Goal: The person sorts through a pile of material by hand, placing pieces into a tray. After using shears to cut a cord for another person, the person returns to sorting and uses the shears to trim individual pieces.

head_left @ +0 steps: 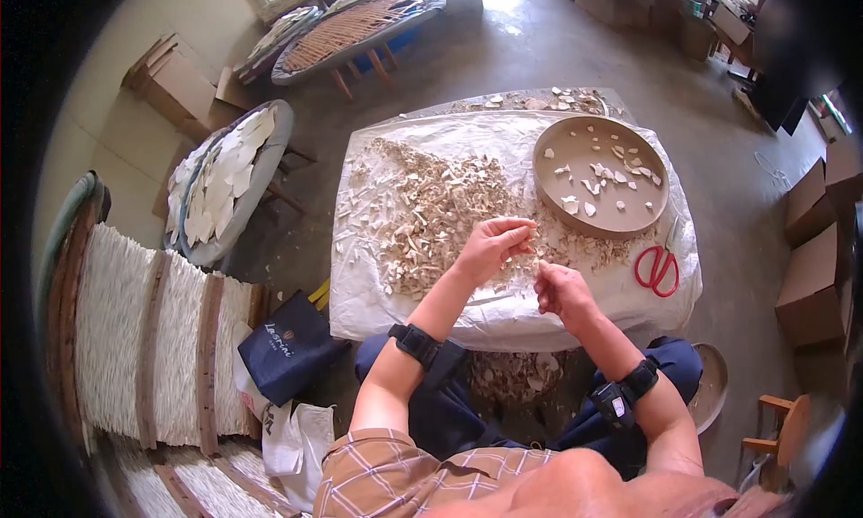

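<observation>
My left hand (499, 247) is raised over the near right part of a heap of small, pale, dried-looking pieces (440, 203). Its thumb and fingertips are pinched together. Just to its right and closer to me, my right hand (563, 290) is also closed, fingers curled and thumb against them. Whatever either hand pinches is too small to make out. The heap lies on a white plastic-covered table (360, 295). A round, shallow brown tray (620, 220) holding several whitish flakes stands beyond my right hand. Red-handled scissors (657, 272) rest to the right, their blades pointing away.
A dark blue bag (286, 345) is on the floor at the left, near stacked pale sheets (115, 338) with wooden strips. Round racks (220, 194) bearing pale pieces stand farther left. Cardboard boxes (814, 266) line the right side. A small wooden stool (780, 437) is at lower right.
</observation>
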